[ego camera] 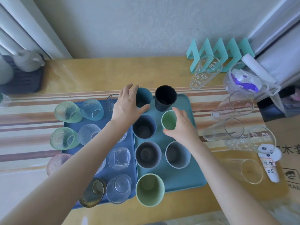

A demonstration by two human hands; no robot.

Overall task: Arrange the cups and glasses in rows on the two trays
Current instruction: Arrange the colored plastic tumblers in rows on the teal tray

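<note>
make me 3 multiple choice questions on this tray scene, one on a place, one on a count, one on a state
1. Where does the black cup stand?
A. far end of the teal tray
B. on the blue tray
C. off both trays

2. How many opaque cups are on the teal tray?
A. four
B. seven
C. ten

3. What is the right hand doing?
A. resting flat on the table
B. curled around the small green cup
C. holding a clear glass

Answers: 1 A, it sits at the tray's far edge. 2 B, seven can be counted, including the teal cup by the left hand. 3 B, its fingers wrap that cup.
</note>
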